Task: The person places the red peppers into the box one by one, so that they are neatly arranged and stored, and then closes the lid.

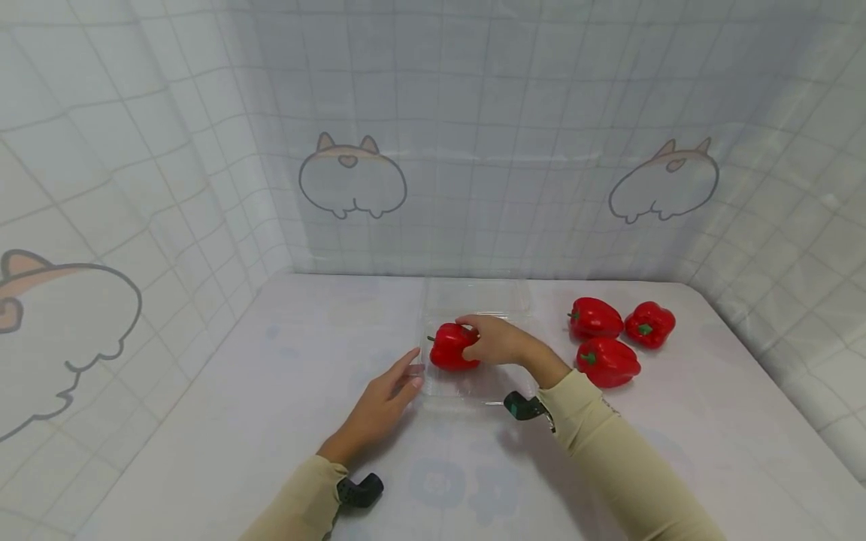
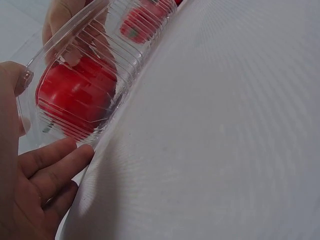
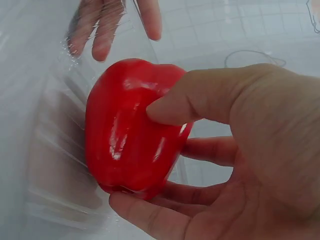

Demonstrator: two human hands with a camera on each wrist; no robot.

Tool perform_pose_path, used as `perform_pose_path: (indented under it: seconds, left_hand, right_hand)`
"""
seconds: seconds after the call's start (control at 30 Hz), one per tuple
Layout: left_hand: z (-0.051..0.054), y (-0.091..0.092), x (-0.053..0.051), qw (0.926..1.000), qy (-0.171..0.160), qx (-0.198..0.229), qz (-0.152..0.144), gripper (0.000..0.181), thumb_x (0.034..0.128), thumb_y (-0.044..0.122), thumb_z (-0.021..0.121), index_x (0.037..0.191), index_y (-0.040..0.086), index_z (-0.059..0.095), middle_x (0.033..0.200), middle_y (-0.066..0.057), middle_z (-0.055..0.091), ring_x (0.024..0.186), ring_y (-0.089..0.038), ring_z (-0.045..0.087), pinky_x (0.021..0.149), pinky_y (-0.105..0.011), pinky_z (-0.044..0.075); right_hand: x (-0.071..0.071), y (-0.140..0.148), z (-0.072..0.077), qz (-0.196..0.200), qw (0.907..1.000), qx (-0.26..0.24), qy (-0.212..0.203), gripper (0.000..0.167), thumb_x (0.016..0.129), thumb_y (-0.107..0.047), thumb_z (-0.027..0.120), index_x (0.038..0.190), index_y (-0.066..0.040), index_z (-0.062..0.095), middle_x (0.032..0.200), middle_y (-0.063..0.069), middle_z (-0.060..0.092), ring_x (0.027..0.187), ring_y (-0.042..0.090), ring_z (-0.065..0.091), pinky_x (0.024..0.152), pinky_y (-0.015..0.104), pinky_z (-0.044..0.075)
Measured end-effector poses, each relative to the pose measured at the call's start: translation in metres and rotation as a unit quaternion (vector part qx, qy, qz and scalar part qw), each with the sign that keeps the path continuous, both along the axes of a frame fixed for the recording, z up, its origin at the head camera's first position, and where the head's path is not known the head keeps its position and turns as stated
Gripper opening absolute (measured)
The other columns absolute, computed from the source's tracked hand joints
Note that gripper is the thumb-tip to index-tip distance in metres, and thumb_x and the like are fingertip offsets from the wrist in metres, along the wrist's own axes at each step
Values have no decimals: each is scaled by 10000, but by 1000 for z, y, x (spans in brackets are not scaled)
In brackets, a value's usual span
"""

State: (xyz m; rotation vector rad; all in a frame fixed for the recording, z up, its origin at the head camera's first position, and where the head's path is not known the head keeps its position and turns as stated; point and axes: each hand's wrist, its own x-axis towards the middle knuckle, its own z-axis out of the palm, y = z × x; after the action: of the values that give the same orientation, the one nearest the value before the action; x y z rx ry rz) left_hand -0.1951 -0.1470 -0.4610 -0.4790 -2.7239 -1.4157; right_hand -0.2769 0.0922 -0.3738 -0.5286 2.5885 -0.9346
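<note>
A red bell pepper is inside the left part of a clear plastic clamshell box, its green stem pointing left. My right hand grips it from the right; in the right wrist view, the thumb lies on one side of the pepper and the fingers curl round the other. At the box's left side is my left hand, its fingers fairly straight. The left wrist view shows its thumb at the rim and its fingertips against or very near the ribbed wall of the box.
Three more red peppers lie grouped to the right of the box: one at the back, one at the far right and one in front. The box's clear lid lies folded back toward the gridded rear wall.
</note>
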Motion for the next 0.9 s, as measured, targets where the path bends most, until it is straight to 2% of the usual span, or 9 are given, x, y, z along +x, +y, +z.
perform_pose_path:
  seconds: [0.6, 0.73, 0.9]
  left_hand:
    - [2, 0, 2, 9999, -120, 65, -37, 582, 1034, 324, 562, 1572, 294, 342, 1396, -11, 598, 1295, -215, 552, 1061, -519, 435]
    - [2, 0, 2, 9999, -154, 68, 5, 581, 1033, 332, 561, 1570, 313, 340, 1399, -8, 596, 1296, -209, 549, 1060, -518, 437]
    - [2, 0, 2, 10000, -66, 73, -9, 585, 1034, 313, 563, 1574, 272, 340, 1381, -30, 608, 1291, -235, 555, 1068, -536, 422]
  right_hand:
    - [3, -1, -1, 89, 9991, 104, 404, 714, 849, -151, 806, 1485, -170, 482, 1389, 76, 562, 1240, 274, 514, 953, 442, 536]
    - [5, -3, -2, 123, 9984, 170, 517, 734, 837, -184, 821, 1485, -164, 478, 1382, 70, 565, 1246, 270, 512, 935, 443, 547]
    - [5, -3, -3, 114, 9974, 266, 664, 699, 864, -252, 797, 1478, -138, 482, 1368, 82, 573, 1238, 274, 522, 936, 451, 546]
